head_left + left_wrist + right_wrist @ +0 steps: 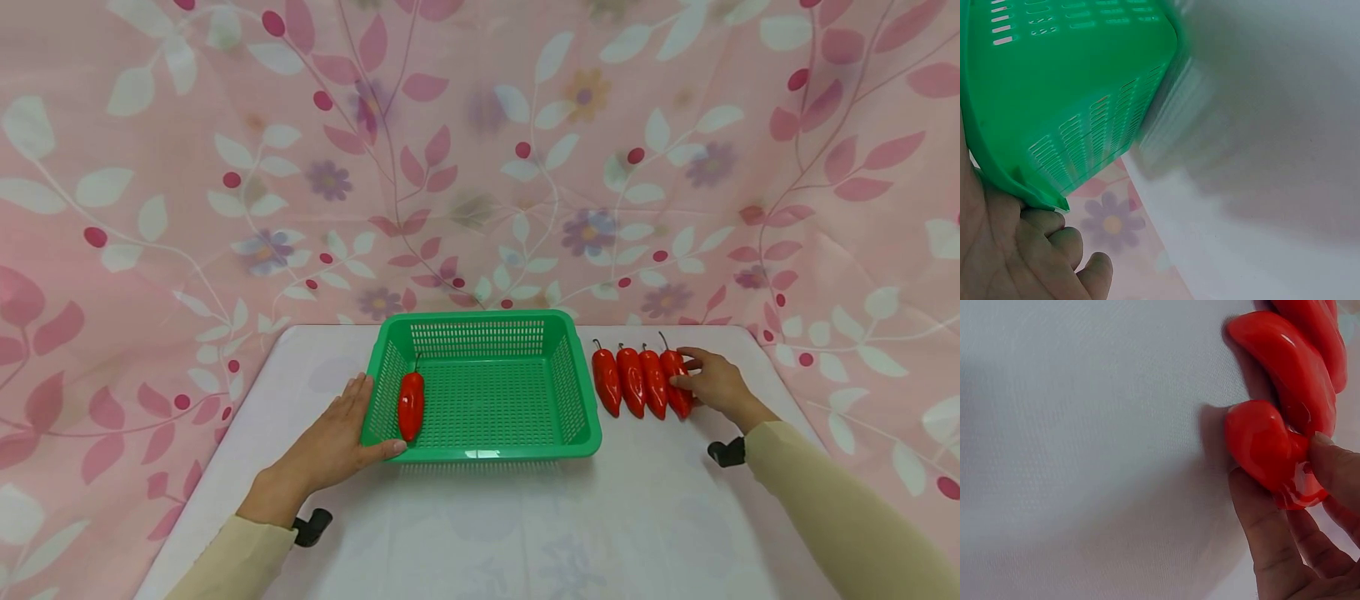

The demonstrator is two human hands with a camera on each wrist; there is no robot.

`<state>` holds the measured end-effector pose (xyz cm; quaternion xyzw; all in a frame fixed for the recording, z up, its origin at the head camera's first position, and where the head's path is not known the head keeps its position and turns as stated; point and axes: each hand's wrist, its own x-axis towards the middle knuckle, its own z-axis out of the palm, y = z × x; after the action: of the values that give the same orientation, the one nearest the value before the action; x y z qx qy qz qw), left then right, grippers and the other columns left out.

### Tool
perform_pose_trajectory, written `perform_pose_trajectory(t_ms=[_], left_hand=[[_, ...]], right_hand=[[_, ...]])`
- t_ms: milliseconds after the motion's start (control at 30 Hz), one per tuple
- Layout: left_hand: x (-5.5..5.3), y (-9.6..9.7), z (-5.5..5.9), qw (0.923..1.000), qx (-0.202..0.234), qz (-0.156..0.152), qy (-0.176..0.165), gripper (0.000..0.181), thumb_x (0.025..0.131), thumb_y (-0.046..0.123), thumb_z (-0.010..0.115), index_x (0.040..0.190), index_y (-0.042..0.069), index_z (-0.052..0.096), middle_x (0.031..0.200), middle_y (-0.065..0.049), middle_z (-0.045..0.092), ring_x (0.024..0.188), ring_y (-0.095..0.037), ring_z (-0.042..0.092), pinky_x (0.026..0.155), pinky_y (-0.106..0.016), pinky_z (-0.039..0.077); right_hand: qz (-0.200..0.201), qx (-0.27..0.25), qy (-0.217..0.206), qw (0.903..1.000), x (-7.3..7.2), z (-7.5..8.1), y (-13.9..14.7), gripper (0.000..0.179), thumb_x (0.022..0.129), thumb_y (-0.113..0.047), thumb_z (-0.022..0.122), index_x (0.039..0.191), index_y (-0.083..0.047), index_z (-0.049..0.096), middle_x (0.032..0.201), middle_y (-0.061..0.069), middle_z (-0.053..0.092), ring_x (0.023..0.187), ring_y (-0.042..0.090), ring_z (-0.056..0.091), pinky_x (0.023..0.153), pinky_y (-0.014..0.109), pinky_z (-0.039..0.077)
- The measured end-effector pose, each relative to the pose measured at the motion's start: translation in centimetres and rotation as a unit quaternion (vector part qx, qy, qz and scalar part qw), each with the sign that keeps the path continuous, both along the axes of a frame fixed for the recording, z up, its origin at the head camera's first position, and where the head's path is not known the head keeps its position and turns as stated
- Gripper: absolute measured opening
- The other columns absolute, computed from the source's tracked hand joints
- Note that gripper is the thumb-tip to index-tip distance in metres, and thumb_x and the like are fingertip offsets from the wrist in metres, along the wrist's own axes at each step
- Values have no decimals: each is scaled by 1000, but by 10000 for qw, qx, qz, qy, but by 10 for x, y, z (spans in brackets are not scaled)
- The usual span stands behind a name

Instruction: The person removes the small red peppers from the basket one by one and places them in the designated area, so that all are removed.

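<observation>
My left hand (337,435) rests at the near left corner of a green plastic basket (487,454), its fingers along the left rim and its thumb on the front rim. In the left wrist view those fingers lie outside the basket's wall. One glossy red chili pepper (411,406) lies inside, near the left wall, stem pointing away. My right hand (714,383) pinches the rightmost red chili pepper (1259,445) of a row, thumb on one side and fingers on the other. The other peppers in the row, such as the leftmost chili pepper (607,382), lie side by side, stems away from me.
The basket stands on a table with a white cloth (480,533), close to its back edge. Behind it hangs a pink floral curtain (480,167). The row of peppers lies just right of the basket. Black wrist devices show below both hands.
</observation>
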<state>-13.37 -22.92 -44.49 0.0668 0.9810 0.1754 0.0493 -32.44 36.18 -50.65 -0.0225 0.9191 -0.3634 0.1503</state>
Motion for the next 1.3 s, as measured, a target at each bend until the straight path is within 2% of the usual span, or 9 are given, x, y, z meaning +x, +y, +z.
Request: perform_pose_trajectory(t_ms=[267,667,800,1067,1300], left_hand=[[0,0,-1,10000,-77,39,-26,132,85,84,62,168,-3,8,176,-23,10,162,-46,13,130,-63,17],[0,0,0,9999,-77,56,-36,131,85,84,62,168,-2,8,176,-23,10,162,-46,13,129,-62,18],[0,0,0,9999,-87,59,-43,132,85,85,61,168,-2,8,176,-23,10,162,-47,13,129,-62,18],[0,0,0,10000,-69,57,-31,133,84,86,60,168,-3,8,176,-23,10,162,-47,13,129,-63,18],[0,-1,-1,10000,-66,49,-10,133,83,88,59,168,-2,8,176,-22,10,162,-46,13,129,-63,17]], right_hand=[[-99,-62,-2,9999,-1,-2,2,82,101,-24,73,163,1,27,149,41,41,116,48,67,80,43,67],[-108,-63,-57,9999,0,-1,2,81,101,-24,71,164,2,26,150,41,40,119,49,64,81,42,67],[-59,103,129,9998,2,1,1,80,101,-27,70,163,2,28,149,40,41,119,50,63,85,46,66],[-61,514,609,9968,7,8,-2,77,102,-32,69,161,0,32,148,38,44,131,56,47,97,64,58],[28,495,770,9958,9,17,-7,76,102,-31,69,161,1,33,149,37,46,131,56,48,98,64,57]])
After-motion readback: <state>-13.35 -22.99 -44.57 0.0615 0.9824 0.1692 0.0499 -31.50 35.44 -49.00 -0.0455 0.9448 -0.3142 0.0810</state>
